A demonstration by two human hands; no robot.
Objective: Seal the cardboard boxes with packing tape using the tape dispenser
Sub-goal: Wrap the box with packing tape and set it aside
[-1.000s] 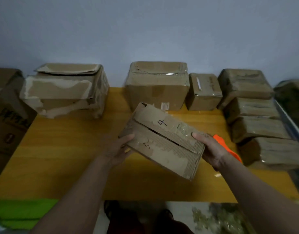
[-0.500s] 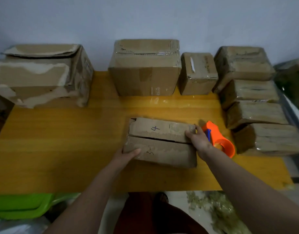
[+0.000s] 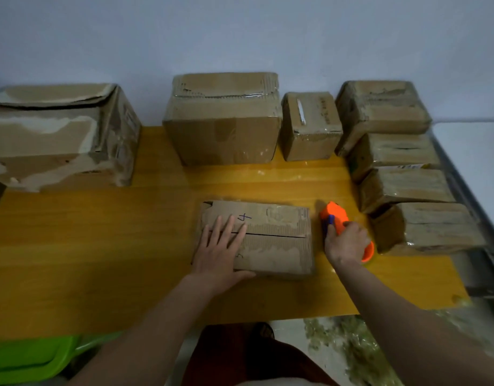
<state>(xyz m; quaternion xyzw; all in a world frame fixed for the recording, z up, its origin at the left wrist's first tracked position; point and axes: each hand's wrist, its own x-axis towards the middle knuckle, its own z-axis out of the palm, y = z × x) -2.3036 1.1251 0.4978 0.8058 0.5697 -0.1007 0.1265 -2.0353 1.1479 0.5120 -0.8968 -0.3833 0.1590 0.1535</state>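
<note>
change: you've set the flat box [image 3: 255, 238] down near the front edge of the surface [image 3: 101, 246], right of centre; a second ago it was lifted and tilted between both hands. Left hand has gone from the box's end to its top; right hand has left the box for the dispenser.
meaning: box is placed for taping, flaps meeting at a still-open seam; judged next step is bringing the dispenser to the seam's right end. No tape laid on this seam yet.
left hand: your left hand [image 3: 222, 246] rests flat on the box's left half, fingers straight and spread over the seam, thumb at the front side. Grip apart, pressing only.
right hand: your right hand [image 3: 347, 242] curls round the tape dispenser [image 3: 335, 217], just right of the box on the surface. Grip clamped on the dispenser.
flat box: low, rectangular; top layer torn, ribbed corrugation bared along the seam; glossy old tape patches; "4" inked on the far flap.
tape dispenser: smooth orange plastic, rounded body, small blue part at the left side; nose points away from you.
surface: glossy yellow wood grain, faint glare.
right edge: stack of wrapped boxes [image 3: 402, 188], shiny film over them, running front to back.
back edge: small box [image 3: 310, 126] with a slot-like mark, a taped larger box [image 3: 222, 121], and toward the back left corner a battered box [image 3: 59, 135] with peeled skin and a sagging lid.
</note>
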